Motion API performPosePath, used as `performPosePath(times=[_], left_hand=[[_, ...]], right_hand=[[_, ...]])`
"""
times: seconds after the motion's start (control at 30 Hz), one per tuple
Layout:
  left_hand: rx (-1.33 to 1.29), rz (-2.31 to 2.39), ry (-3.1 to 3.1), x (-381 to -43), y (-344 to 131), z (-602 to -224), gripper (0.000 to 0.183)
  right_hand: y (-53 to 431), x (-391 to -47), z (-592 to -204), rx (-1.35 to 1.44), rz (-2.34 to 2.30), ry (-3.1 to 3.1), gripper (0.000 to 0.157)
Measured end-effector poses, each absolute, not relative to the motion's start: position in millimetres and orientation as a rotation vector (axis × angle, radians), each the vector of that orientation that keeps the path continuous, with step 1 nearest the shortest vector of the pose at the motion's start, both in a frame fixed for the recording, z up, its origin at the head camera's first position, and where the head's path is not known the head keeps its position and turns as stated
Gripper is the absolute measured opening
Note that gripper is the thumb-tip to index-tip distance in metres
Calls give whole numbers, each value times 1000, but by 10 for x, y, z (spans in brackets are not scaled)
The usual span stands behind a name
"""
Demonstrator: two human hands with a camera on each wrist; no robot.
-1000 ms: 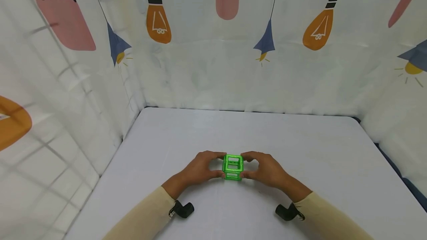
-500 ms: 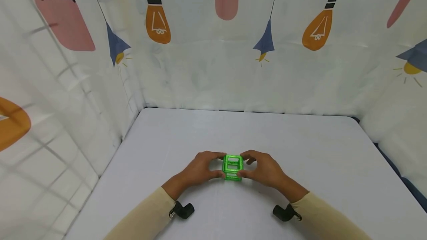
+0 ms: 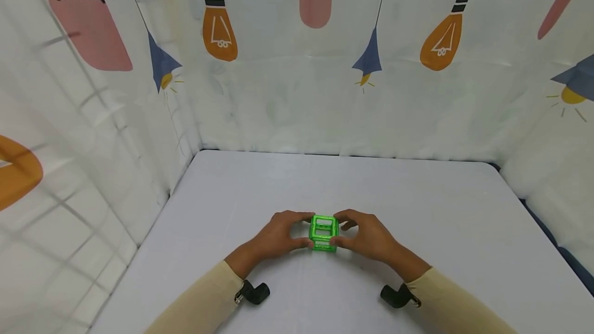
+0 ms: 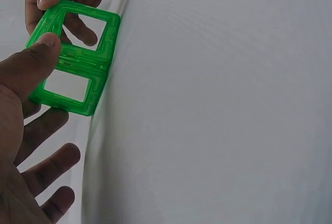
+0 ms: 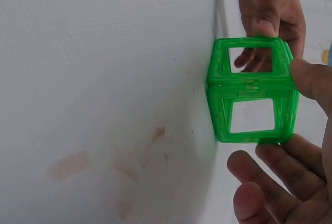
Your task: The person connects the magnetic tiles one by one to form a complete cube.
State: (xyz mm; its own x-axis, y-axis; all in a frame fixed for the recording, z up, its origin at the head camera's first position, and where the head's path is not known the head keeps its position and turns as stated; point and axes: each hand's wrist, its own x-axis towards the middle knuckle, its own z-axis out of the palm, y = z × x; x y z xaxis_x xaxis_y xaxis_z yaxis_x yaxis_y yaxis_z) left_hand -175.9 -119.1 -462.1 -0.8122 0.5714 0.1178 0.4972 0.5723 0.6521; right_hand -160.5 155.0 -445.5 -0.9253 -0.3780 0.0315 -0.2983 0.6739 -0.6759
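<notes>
A small green cube of see-through, window-framed magnetic tiles [image 3: 325, 237] stands on the white table in the head view. My left hand [image 3: 277, 233] grips its left side, thumb at the near edge and index finger at the far edge. From the right, my right hand [image 3: 371, 236] grips it the same way. The left wrist view has the left thumb on a cube edge [image 4: 78, 55], with the other fingers spread below. In the right wrist view two framed faces meet at a joint [image 5: 251, 85], and the right thumb presses the edge beside it.
The white table [image 3: 260, 179] runs back to a hanging white cloth [image 3: 287, 112] printed with lamps and pencils. More cloth closes the left and right sides. A black wrist camera [image 3: 255, 292] sits at the left cuff, another [image 3: 396, 297] at the right.
My right hand has shifted slightly left, its thumb moving a little further onto the cube's near face. The left hand and the cube stay in place.
</notes>
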Motion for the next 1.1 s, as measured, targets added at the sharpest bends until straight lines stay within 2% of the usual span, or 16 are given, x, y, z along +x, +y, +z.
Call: performPosePath(times=[0.23,0.77,1.1], left_hand=[[879,1038,2673,-1753,-1213,-4614,72],[919,1141,2677,-1739,-1167,-4602,60],[925,1163,2687,-1732,-1151,-4611,59]], right_hand=[[1606,-1613,-4458,-610,-1071,2733,65],[1592,-1613,-4482,-640,-1080,2761,64],[1576,-1603,-4477,-616,-1074,2756,65]])
